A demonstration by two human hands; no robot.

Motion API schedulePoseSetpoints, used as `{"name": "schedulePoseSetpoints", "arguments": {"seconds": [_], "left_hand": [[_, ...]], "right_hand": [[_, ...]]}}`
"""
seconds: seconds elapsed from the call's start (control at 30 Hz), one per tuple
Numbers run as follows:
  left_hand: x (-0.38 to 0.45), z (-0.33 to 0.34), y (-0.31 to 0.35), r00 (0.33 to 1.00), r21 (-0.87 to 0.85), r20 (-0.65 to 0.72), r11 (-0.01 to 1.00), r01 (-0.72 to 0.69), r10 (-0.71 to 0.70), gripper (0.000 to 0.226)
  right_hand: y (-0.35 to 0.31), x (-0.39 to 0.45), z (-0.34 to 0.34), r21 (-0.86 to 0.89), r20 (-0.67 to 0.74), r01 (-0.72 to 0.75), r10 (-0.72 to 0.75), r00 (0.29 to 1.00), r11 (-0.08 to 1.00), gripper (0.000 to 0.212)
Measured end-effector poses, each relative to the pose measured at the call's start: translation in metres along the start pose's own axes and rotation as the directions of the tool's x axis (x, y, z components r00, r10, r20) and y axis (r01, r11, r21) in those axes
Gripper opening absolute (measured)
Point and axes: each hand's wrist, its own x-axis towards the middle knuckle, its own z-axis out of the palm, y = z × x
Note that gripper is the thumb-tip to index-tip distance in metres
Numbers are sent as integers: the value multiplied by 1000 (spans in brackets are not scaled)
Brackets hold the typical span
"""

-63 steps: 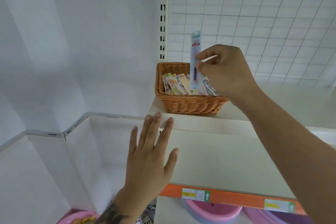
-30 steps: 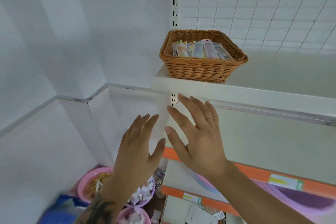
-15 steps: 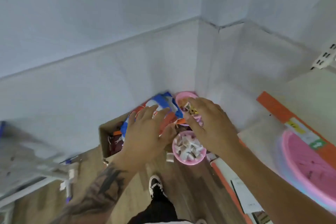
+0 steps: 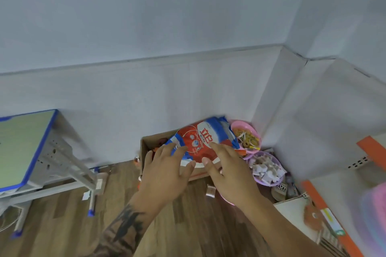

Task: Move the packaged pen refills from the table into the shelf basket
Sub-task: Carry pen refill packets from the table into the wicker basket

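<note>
My left hand (image 4: pixel 165 171) and my right hand (image 4: pixel 229 173) hang side by side in front of me, fingers spread and straight, holding nothing. They are in the air above the floor, in front of a red and blue bag (image 4: pixel 205 136). No pen refill packet and no wicker basket is in view. The table (image 4: pixel 23 148) with a green top and blue edge stands at the far left; only part of its top shows, and that part is bare.
The red and blue bag lies on a cardboard box (image 4: pixel 146 148) against the wall. Two pink bowls (image 4: pixel 246 136) (image 4: pixel 266 170) of small items sit in the corner. An orange-edged shelf (image 4: pixel 325 210) runs along the right. Wooden floor (image 4: pixel 62 225) lies below.
My view has swung from the shelf basket, where my right hand held a refill packet, down and left to the floor corner. Both hands came down empty; the table has come into view.
</note>
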Motion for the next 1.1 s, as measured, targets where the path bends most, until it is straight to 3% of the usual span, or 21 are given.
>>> {"name": "schedulePoseSetpoints", "arguments": {"seconds": [0.1, 0.3, 0.57, 0.63, 0.73, 0.9, 1.1], "left_hand": [[-11, -8, -61, 1000, -37, 7, 999, 25, -25, 58], [-30, -13, -184, 996, -128, -33, 988, 80, -85, 54], [-66, -8, -310, 980, -192, 31, 961, 198, -195, 69], [-75, -8, -332, 968, -202, 57, 947, 251, -244, 63], [-94, -8, -361, 934, -251, 84, 899, 358, -348, 52], [-111, -15, -415, 846, -261, 61, 810, 525, -529, 52], [-112, -23, -504, 726, -255, 46, 695, 672, -686, 47]], "right_hand": [[-44, 12, 40, 30, 38, -31, 30, 999, 999, 66], [-127, 29, 117, 13, 96, -36, 34, 995, 999, 56], [-220, 51, 206, -23, 254, -28, 33, 967, 999, 67], [-239, 59, 227, -29, 294, 4, 5, 956, 1000, 62], [-269, 70, 257, -13, 381, 48, -39, 924, 999, 56], [-318, 99, 317, 24, 500, 161, -152, 852, 987, 64], [-383, 141, 398, 116, 606, 262, -277, 746, 958, 58]]}}
